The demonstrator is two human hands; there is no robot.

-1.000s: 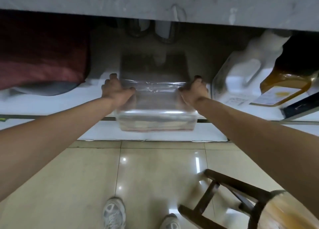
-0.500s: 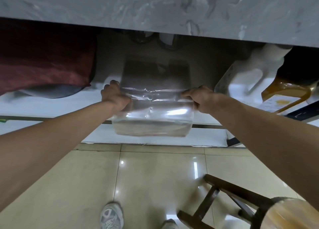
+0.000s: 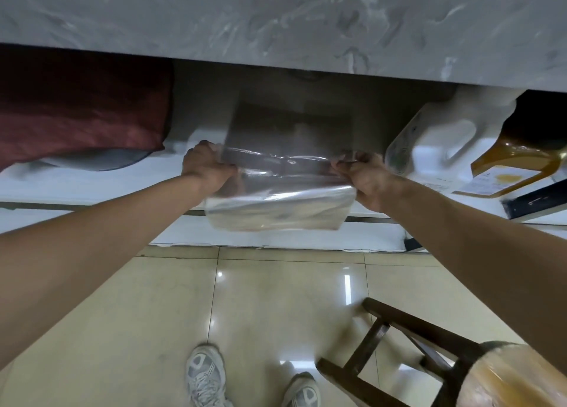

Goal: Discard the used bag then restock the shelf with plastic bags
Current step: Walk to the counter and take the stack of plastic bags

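A: Overhead, what fills the top?

B: A grey marbled worktop (image 3: 276, 22), its edge overhanging a white shelf (image 3: 76, 188) that runs from left to right below it.

A: And under everything?

B: A glossy beige tiled floor (image 3: 276, 299), with a dark wooden stool (image 3: 399, 360) at the lower right and two pale sneakers (image 3: 205, 376) at the bottom edge.

A: What sits on the shelf?

B: A dark red cushion (image 3: 79, 115) on the left, over something grey. On the right, a white jug (image 3: 445, 139) with a handle, and beside it a bottle (image 3: 515, 167) of amber liquid, tilted.

A: Where are the plastic bags?

B: The bags (image 3: 279, 201), a clear flat stack, are held at the front edge of the shelf, in the gap between cushion and jug. The far part lies over the shelf; the near part hangs out past its edge, above the floor.

A: The hands?

B: The left hand (image 3: 208, 170) is closed on the stack's left end, fingers curled round it. The right hand (image 3: 365, 176) pinches the right end, thumb and fingers pressed on the film. Both arms reach forward, bare.
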